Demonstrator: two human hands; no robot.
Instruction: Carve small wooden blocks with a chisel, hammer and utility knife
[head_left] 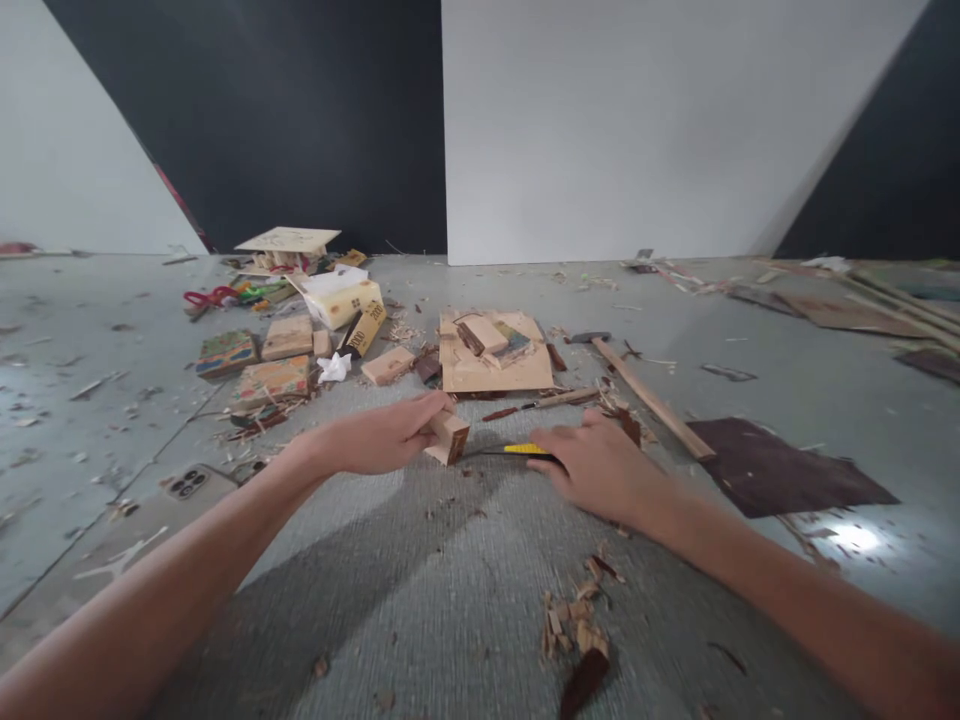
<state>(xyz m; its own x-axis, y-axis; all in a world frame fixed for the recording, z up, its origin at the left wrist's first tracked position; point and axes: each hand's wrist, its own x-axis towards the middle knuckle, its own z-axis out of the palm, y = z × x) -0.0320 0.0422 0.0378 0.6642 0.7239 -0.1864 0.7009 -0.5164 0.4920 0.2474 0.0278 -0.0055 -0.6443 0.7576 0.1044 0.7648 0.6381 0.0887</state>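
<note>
My left hand (390,432) is closed round a small wooden block (451,437), whose end face points toward my right hand. In my right hand (592,462) is a yellow and black utility knife (525,450), gripped with its blade toward the block. The blade tip is close to the block's lower edge; whether they touch I cannot tell. Just beyond the hands a thin wooden board (495,377) carries wood pieces, and a wooden-handled carving tool (562,398) lies before it.
A hammer (652,400) lies right of the board, near dark sandpaper (787,465). Painted wood blocks (271,382), a tissue pack (341,300) and a phone (199,487) are on the left. Wood chips (574,625) litter the grey floor. Black and white panels stand behind.
</note>
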